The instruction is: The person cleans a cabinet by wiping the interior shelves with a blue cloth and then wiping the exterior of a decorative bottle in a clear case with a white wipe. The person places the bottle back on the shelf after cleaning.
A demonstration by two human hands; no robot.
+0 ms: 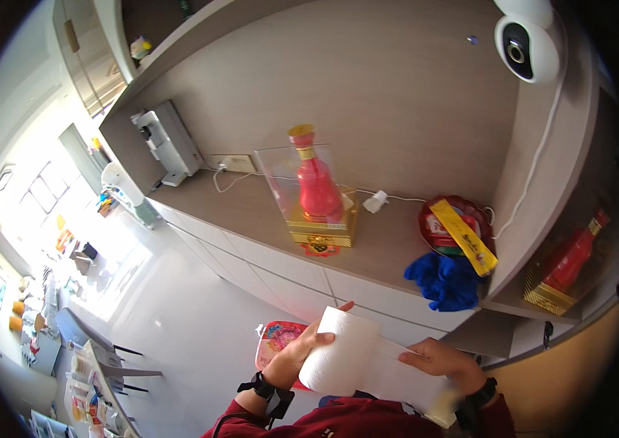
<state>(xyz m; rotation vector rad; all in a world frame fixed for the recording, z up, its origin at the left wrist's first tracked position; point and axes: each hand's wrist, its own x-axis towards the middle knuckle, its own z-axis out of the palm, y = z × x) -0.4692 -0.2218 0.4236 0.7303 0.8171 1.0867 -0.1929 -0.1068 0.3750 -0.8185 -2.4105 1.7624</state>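
Note:
A white paper roll [337,353] is held in front of my body, over the floor by the cabinet. My left hand [309,345] grips the roll, its thumb on the near face and a fingertip showing at the top. A length of paper [389,364] stretches from the roll to my right hand [430,358], which pinches the sheet at its edge. The sheet's lower end hangs near my right wrist, where it is blurred.
On the cabinet counter [249,213] stand a red bottle [317,189] in a clear case, a water dispenser [170,145] and a red tray [424,222]. A blue cloth [443,282] overhangs the counter's edge. Below is a red floral-patterned object [282,336]; a chair [82,328] stands left.

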